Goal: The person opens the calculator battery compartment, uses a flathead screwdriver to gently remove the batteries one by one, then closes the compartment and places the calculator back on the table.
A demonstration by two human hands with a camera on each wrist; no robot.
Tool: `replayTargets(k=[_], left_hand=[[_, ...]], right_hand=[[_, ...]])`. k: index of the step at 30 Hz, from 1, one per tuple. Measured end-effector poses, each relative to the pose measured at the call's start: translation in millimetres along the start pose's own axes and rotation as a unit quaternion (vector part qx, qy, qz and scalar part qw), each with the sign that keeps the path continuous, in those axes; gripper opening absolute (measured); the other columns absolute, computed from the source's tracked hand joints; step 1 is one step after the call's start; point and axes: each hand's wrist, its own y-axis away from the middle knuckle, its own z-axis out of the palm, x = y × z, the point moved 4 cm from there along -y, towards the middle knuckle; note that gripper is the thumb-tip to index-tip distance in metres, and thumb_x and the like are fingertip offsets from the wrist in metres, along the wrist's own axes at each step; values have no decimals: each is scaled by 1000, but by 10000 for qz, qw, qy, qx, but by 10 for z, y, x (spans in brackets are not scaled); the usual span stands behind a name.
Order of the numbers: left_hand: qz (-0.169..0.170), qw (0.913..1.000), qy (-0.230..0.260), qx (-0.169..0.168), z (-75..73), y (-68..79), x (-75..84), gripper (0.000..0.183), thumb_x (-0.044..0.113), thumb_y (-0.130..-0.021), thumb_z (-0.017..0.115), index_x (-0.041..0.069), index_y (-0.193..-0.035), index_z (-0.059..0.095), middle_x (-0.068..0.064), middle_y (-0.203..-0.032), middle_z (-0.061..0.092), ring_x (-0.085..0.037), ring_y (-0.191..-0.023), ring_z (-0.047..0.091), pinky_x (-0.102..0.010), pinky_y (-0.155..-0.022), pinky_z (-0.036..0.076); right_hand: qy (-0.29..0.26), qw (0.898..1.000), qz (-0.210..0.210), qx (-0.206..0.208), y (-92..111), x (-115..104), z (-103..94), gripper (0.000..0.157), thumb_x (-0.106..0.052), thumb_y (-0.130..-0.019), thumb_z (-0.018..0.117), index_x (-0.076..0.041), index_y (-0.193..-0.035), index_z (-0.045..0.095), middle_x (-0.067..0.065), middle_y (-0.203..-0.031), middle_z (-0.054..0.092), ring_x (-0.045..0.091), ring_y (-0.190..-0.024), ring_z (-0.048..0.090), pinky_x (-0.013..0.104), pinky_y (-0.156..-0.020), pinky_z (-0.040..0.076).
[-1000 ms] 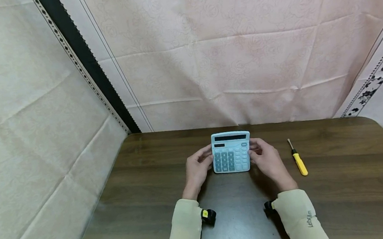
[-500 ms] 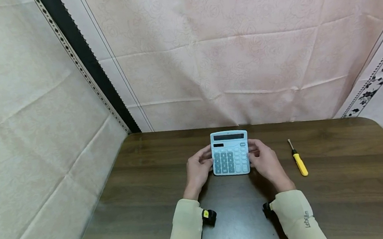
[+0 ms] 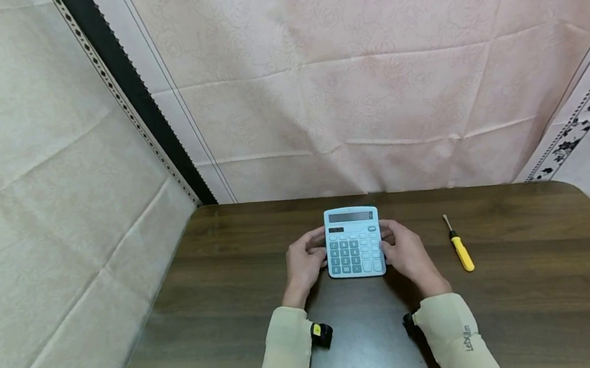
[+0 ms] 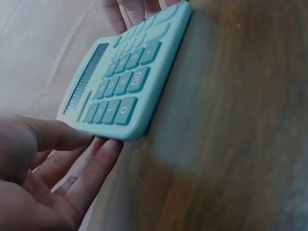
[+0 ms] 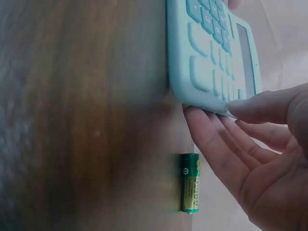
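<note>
A light blue calculator faces up toward the head camera between my two hands, and a digit shows at the right of its display. My left hand grips its left edge, thumb along the side and the other fingers behind. On the opposite edge my right hand pinches it with the thumb and fingers. Close to the right fingers, a green and gold battery lies on the wooden table; in the head view it is hidden.
A screwdriver with a yellow handle lies on the wooden table to the right of my right hand. A pale patterned cloth hangs behind the table's far edge.
The calculator has shifted slightly left and toward me, and its face has tilted further toward the head camera. My right hand moved left with it. A digit now shows clearly on the lighter display.
</note>
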Motion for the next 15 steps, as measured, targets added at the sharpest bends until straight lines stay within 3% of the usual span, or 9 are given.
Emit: replayTargets(k=[15], left_hand=[[-289, 9994, -129, -116, 9, 24, -42, 41, -7, -96, 70, 11, -132, 75, -10, -129, 74, -15, -89, 73, -31, -74, 62]], right_hand=[[670, 9977, -73, -1, 2, -29, 53, 48, 2, -105, 57, 10, -152, 47, 27, -131, 62, 38, -116, 60, 54, -100, 52]])
